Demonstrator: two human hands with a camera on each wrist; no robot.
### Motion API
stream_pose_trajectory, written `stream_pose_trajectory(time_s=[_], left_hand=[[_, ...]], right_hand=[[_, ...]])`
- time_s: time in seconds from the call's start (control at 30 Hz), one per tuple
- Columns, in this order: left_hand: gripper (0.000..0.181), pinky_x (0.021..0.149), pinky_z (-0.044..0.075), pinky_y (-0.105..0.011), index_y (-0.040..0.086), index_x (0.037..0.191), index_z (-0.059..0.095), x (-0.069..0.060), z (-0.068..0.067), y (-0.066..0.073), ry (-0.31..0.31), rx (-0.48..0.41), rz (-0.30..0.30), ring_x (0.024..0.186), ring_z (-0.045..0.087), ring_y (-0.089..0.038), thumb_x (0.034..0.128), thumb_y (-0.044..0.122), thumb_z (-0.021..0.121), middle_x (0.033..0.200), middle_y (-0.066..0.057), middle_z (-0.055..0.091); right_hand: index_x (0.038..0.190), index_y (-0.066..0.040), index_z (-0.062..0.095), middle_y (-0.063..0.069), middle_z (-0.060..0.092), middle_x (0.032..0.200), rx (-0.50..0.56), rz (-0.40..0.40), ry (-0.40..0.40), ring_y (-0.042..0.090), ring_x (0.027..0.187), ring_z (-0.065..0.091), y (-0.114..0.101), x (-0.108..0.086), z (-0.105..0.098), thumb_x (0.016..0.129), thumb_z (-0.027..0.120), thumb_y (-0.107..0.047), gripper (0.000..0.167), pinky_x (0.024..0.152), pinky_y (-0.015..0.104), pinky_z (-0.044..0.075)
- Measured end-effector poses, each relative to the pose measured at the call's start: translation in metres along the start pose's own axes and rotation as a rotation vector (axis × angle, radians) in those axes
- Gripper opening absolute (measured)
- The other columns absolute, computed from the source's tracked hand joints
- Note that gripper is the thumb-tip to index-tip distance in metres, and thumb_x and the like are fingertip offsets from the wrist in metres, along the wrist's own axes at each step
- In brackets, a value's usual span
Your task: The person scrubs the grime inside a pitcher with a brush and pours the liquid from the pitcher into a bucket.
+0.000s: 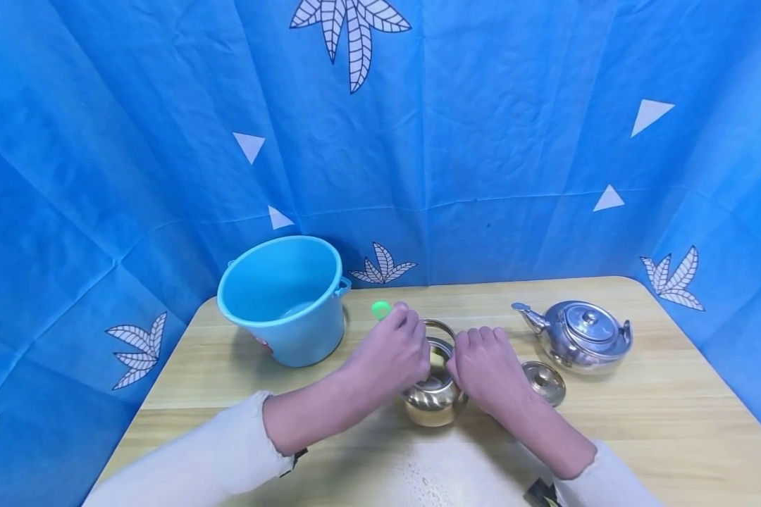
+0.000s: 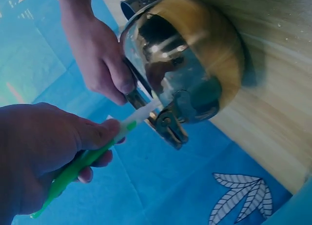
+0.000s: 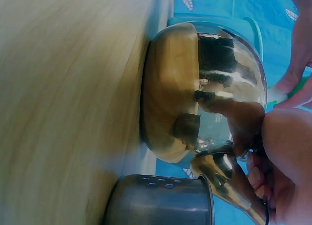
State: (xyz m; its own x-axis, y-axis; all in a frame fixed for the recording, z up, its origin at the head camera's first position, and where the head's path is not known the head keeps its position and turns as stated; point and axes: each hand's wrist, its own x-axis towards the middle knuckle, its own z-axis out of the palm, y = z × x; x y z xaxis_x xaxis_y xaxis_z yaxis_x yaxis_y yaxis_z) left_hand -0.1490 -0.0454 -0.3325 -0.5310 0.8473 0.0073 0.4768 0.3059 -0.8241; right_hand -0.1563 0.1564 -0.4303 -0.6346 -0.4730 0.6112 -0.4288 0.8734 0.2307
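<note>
A shiny gold teapot (image 1: 435,408) stands uncovered on the wooden table, its bail handle (image 1: 442,325) raised at the back. My left hand (image 1: 390,348) grips a green-handled brush (image 2: 80,166) at the pot's left side. The white neck of the brush reaches over the pot's rim, and its head is hidden from the wrist views. My right hand (image 1: 491,370) holds the pot at the right of its rim, with fingers curled close to the spout (image 3: 226,181).
A light-blue bucket (image 1: 330,331) stands at the back left. On the right sit a silver teapot (image 1: 586,345) and a round gold lid-like piece (image 1: 543,384). A metal cylinder with holes (image 3: 161,200) shows beside the pot. Water drops (image 1: 428,489) lie on the table's front.
</note>
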Motion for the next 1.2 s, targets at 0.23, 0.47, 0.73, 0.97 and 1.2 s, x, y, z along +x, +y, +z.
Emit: stream_pose_trajectory(time_s=[0.23, 0.47, 0.73, 0.97, 1.2], left_hand=[[0.006, 0.079, 0.040, -0.029, 0.020, 0.089, 0.068, -0.001, 0.003, 0.001, 0.052, -0.066, 0.000, 0.074, 0.047, -0.014, 0.0938, 0.023, 0.070, 0.077, 0.005, 0.058], [0.002, 0.078, 0.040, -0.028, 0.022, 0.093, 0.072, -0.002, 0.004, 0.003, 0.151, -0.113, 0.026, 0.073, 0.047, -0.012, 0.0946, 0.021, 0.070, 0.077, 0.009, 0.060], [0.012, 0.088, 0.044, -0.028, 0.021, 0.106, 0.073, -0.005, 0.006, 0.002, 0.269, -0.064, 0.138, 0.087, 0.059, -0.013, 0.0989, 0.019, 0.064, 0.092, 0.008, 0.070], [0.020, 0.112, 0.042, -0.034, 0.028, 0.119, 0.067, -0.007, 0.004, -0.004, 0.261, -0.040, 0.204, 0.111, 0.065, -0.011, 0.1000, 0.027, 0.063, 0.113, 0.011, 0.071], [0.023, 0.112, 0.040, -0.034, 0.033, 0.121, 0.065, -0.006, -0.002, -0.010, 0.219, -0.054, 0.229, 0.114, 0.065, -0.011, 0.0986, 0.027, 0.066, 0.117, 0.012, 0.073]], right_hand=[[0.066, -0.014, 0.045, -0.003, 0.037, 0.058, 0.005, 0.008, -0.007, 0.013, 0.055, 0.029, -0.001, 0.000, 0.001, 0.090, 0.060, -0.022, 0.030, 0.056, 0.025, 0.023], [0.066, -0.013, 0.044, -0.003, 0.035, 0.058, 0.004, 0.006, 0.020, 0.013, 0.055, 0.028, -0.002, 0.000, 0.001, 0.090, 0.059, -0.020, 0.029, 0.055, 0.026, 0.024], [0.066, -0.012, 0.044, -0.002, 0.035, 0.058, -0.003, 0.028, 0.020, 0.014, 0.054, 0.028, -0.004, 0.001, -0.001, 0.088, 0.062, -0.022, 0.030, 0.056, 0.026, 0.023], [0.062, -0.013, 0.041, -0.002, 0.034, 0.056, -0.025, 0.022, 0.089, 0.013, 0.052, 0.025, -0.005, 0.002, -0.002, 0.087, 0.061, -0.025, 0.034, 0.054, 0.025, 0.019], [0.062, -0.012, 0.042, -0.002, 0.035, 0.055, -0.041, 0.022, 0.084, 0.014, 0.052, 0.027, -0.005, 0.002, -0.002, 0.087, 0.062, -0.025, 0.034, 0.054, 0.026, 0.020]])
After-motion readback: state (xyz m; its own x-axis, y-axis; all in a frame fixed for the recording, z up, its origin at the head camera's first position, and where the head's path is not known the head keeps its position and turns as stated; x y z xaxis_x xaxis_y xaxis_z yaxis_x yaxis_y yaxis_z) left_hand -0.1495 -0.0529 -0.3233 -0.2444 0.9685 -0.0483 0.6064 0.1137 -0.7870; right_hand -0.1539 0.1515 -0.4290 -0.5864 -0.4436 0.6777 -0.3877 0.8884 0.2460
